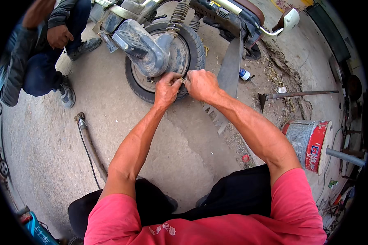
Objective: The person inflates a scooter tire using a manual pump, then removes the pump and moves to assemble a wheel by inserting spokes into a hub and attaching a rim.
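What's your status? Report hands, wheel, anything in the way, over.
Left hand, right hand: fingers curled, close together at wheel; anything pinched too small to identify. Wheel on scooter, partly hidden by dusty casing. Nothing seen blocking hands.

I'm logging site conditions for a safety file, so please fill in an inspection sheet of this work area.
Surface: worn concrete ground, with a crack and dirt toward the right.
Job's things: scooter wheel, mounted on the scooter.
Clutter: long-handled tool, red-and-silver drum and blue-and-white bottle at right; pole-like tool at left.
Hands: left hand and right hand, fingertips close together at the wheel's near side; anything pinched is too small to identify.
Cables: thin black line beside the pole-like tool.
Surroundings: another person in dark clothes, upper left.
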The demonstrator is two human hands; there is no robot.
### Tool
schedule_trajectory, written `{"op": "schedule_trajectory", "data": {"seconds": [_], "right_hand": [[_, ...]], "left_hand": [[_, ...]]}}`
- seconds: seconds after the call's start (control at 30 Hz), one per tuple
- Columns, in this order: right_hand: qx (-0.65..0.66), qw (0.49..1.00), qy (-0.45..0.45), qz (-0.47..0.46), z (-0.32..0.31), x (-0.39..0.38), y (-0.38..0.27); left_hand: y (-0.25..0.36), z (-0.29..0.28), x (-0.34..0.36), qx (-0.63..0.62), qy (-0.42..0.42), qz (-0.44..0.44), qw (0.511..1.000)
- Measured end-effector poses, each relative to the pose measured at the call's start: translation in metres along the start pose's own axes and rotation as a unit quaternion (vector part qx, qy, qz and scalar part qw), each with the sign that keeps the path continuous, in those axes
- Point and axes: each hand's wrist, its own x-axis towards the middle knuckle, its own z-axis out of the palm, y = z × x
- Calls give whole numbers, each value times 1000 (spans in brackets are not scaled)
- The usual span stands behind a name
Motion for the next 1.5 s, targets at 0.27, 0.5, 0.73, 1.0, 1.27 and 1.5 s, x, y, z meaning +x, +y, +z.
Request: {"op": "schedule_trajectory", "data": {"seconds": [0.27, 0.5, 0.73, 1.0, 1.27, 1.5], "right_hand": [[144, 977, -60, 146, 1, 12, 1], [201, 950, -100, 216, 5, 19, 3], [270, 917, -130, 265, 5, 23, 2], [325, 894, -123, 281, 10, 22, 2], [270, 908, -140, 289, 1, 22, -2], [227, 942, -119, 215, 22, 24, 19]], "left_hand": [[2, 2, 0, -2, 4, -2, 1000], [8, 2, -1, 6, 9, 3, 1000], [14, 1, -2, 10, 10, 6, 1000], [5, 2, -2, -6, 17, 15, 1000], [6, 2, -1, 12, 15, 16, 1000], [1, 2, 2, 63, 11, 55, 996]]}}
